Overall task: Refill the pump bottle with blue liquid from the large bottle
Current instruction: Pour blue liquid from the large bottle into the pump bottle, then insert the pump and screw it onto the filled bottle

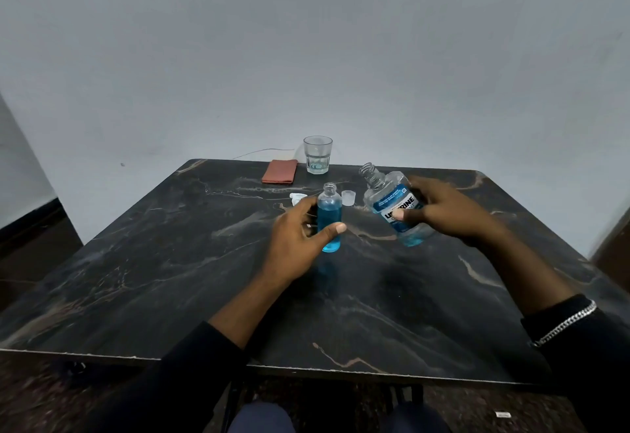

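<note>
Left hand loosely cupping upright pump bottle, right hand gripping tilted large bottle

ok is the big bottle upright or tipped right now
Tipped. The large bottle, in the right hand, leans its uncapped neck toward the small bottle.

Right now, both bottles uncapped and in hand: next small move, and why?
Probably set the large bottle down upright. The small pump bottle, steadied by the left hand, is already blue to its shoulder, while the large one, tilted in the right hand, has only a little liquid at its base.
</note>
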